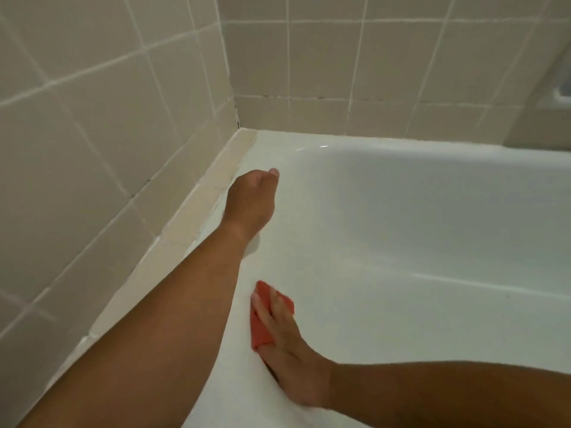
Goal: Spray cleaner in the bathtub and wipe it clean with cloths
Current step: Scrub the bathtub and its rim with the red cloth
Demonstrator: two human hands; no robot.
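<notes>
Seemingly mid-wipe inside the bathtub (401, 230).
Pressing red cloth (261, 330) to the inner wall under flat, straight-fingered right hand (290, 344); bracing on the rim beyond with left hand (250, 196), fingers hidden, grip untellable. Judged past spraying; far side beyond both hands yet to wipe.

We have a white bathtub (401, 211) before us, its rim running from near left to the far corner where the tiled walls (92, 118) meet. A red cloth (262, 322) lies flat on the tub's left inner slope, near us, with our right hand (290, 356) pressing it under straight fingers. Our left hand (250, 199) rests farther along on the rim, its fingers hidden from us.
</notes>
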